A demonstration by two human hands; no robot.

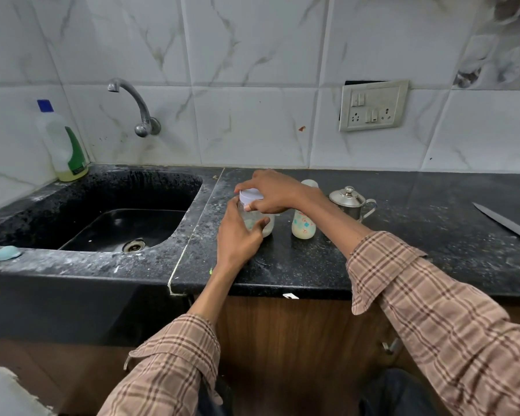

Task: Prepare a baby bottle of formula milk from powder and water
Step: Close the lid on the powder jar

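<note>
A clear plastic jar point(267, 225) with pale powder in its bottom stands on the black counter point(403, 253). My left hand point(237, 235) wraps around the jar's side. My right hand point(270, 190) grips its white lid point(250, 196) from above. Just right of the jar stands a baby bottle point(303, 225) with printed pictures, holding a pale milky fill; my right wrist hides its upper part. A small steel lidded pot point(350, 202) with a handle sits behind the bottle. A light blue scoop point(3, 253) lies on the sink's front edge at far left.
A black sink point(117, 223) lies to the left, with a wall tap point(135, 106) above it and a dish soap bottle point(63, 142) in the corner. A knife blade point(505, 220) rests on the counter at far right. A wall socket plate point(373, 105) is behind.
</note>
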